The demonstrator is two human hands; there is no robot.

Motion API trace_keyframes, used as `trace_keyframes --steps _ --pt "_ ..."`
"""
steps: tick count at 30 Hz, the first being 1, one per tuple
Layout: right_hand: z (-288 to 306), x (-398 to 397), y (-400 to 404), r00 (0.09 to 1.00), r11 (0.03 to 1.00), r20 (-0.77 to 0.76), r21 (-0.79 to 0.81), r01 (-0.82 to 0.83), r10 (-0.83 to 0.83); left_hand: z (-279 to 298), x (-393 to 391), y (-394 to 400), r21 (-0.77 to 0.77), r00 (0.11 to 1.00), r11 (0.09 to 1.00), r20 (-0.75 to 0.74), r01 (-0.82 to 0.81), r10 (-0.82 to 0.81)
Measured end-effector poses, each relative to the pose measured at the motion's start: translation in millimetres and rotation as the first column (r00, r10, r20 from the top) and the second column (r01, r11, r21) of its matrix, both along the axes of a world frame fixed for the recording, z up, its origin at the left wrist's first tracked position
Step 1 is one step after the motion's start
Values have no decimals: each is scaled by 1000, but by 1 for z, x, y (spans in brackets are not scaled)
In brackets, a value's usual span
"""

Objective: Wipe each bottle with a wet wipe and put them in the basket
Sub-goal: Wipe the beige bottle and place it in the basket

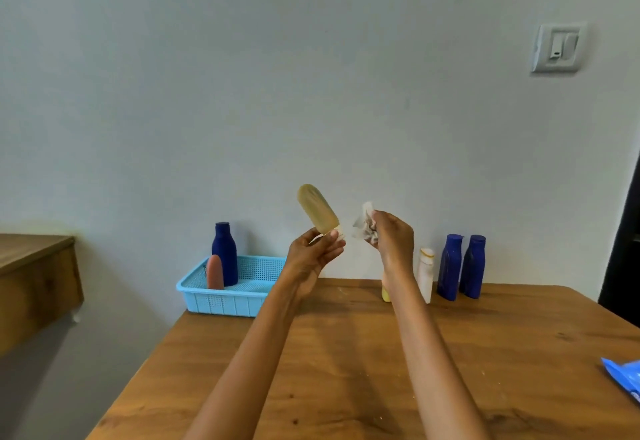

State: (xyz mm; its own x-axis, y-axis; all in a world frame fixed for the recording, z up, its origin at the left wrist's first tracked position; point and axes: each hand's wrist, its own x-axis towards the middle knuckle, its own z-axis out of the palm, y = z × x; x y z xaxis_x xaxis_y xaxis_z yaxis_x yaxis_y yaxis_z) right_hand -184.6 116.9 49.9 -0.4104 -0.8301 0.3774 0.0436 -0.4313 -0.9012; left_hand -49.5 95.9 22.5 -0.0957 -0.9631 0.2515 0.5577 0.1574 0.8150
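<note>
My left hand (313,254) holds a tan oval bottle (317,208) by its cap end, raised above the table and tilted up to the left. Just right of it, my right hand (394,237) grips a crumpled white wet wipe (364,226), a small gap apart from the bottle. The light blue basket (221,301) stands at the table's far left edge with a dark blue bottle (224,252) and a pinkish-orange bottle (214,271) upright in it. Against the wall stand a white bottle (426,275), two dark blue bottles (449,268) (473,266), and a yellow bottle (385,292) mostly hidden by my right wrist.
The wooden table (346,370) fills the foreground. A blue wipe pack (623,380) lies at its right edge. A wooden cabinet (34,284) stands to the left across a gap. A wall switch (557,46) is high on the right.
</note>
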Motion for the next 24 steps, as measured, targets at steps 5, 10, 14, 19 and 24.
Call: trace_keyframes --steps 5,10,14,19,24 --pt "11 4 18 967 990 -254 -141 -10 -27 18 -4 17 -48 977 993 -180 107 -114" --pt "20 5 31 933 960 -318 -265 84 -170 23 -13 23 -43 956 992 -267 116 -123" --pt "19 10 34 936 946 -285 -302 117 -207 21 -21 24 -43 946 991 -294 130 -137" --pt "12 13 32 938 944 -259 -291 153 -232 20 -26 27 -26 927 991 -350 131 -132" --pt "12 17 31 904 922 -308 -339 187 -296 20 -34 28 -2 923 1000 -384 31 -30"
